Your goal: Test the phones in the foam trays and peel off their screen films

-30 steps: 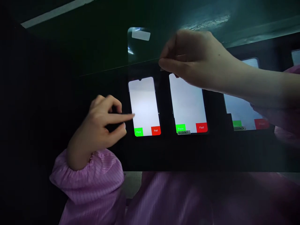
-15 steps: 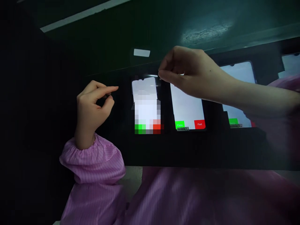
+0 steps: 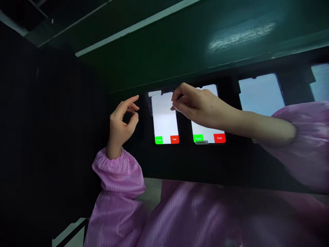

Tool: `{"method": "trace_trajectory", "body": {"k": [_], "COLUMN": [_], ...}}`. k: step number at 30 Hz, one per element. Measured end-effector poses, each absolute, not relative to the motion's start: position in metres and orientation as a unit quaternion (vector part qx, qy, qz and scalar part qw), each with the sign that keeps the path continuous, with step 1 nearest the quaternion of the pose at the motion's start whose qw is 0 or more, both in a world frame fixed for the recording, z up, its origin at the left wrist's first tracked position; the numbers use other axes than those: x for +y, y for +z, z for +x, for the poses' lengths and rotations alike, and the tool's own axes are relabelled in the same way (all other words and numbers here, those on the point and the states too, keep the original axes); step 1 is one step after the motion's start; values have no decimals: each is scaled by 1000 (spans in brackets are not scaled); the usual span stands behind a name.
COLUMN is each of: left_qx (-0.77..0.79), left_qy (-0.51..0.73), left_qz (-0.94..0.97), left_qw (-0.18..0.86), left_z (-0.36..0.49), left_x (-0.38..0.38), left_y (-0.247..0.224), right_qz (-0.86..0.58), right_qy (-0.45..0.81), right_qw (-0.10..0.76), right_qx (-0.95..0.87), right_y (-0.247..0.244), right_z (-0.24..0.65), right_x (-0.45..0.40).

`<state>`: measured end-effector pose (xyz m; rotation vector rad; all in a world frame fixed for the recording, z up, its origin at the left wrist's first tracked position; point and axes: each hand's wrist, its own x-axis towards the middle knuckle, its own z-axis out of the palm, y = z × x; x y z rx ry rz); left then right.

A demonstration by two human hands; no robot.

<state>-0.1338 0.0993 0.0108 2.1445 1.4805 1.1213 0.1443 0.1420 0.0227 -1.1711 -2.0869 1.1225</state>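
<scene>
A lit phone (image 3: 165,118) with a white screen and green Pass and red Fail boxes lies on the dark surface. My right hand (image 3: 196,104) is over the gap between it and a second lit phone (image 3: 209,132), fingertips pinched near the first phone's upper right edge. What the pinch holds, if anything, is too small to tell. My left hand (image 3: 123,120) hovers left of the first phone, fingers curved and apart from the thumb, holding nothing. A small white label (image 3: 154,93) shows at the first phone's upper left corner.
A third lit phone (image 3: 260,94) lies to the right, partly behind my right forearm. Part of another lit screen (image 3: 320,82) shows at the right edge. A green panel (image 3: 167,55) runs along the back.
The view has shifted. My right hand has come down and nearer the first phone. The white label, earlier on the green area behind, now shows at that phone's top corner. My left hand is nearer the phone.
</scene>
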Motion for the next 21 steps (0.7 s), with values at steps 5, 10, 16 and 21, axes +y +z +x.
{"method": "trace_trajectory", "body": {"k": [5,10,16,21], "left_qx": [526,538,557,566], "left_qy": [380,365,335,287], "left_qz": [729,736,744,762], "left_qw": [217,190,153,128], "left_z": [-131,-127,-122,-116], "left_x": [73,53,15,-22], "left_y": [-3,-9,-3,-4], "right_qz": [-395,-404,-286,-294], "right_qy": [407,402,472,171], "right_qw": [181,164,102,229], "right_qx": [-804,-805,-828,-912], "right_y": [19,12,30,21], "right_z": [149,139,171,219], "right_x": [132,131,127,89]}}
